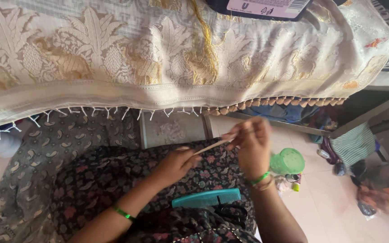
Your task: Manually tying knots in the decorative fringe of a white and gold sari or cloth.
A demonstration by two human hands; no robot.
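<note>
My left hand (173,164) and my right hand (251,143) are together over my lap, each pinching one end of a thin pale stick or twisted strand (212,146) that runs slanted between them. My right hand is blurred. Both wrists wear green bangles. Just above the hands hangs the fringe of tassels (257,104) along the edge of a cream and gold woven cloth (158,58) with a pineapple-like pattern. A teal comb (206,198) lies on my lap, with dark scissors (230,212) just below it.
A green plastic cup (288,161) stands on the tiled floor at the right. A dark flat package (260,8) rests on top of the cloth. Bundled clothes and bags (356,148) lie under the metal frame at the right.
</note>
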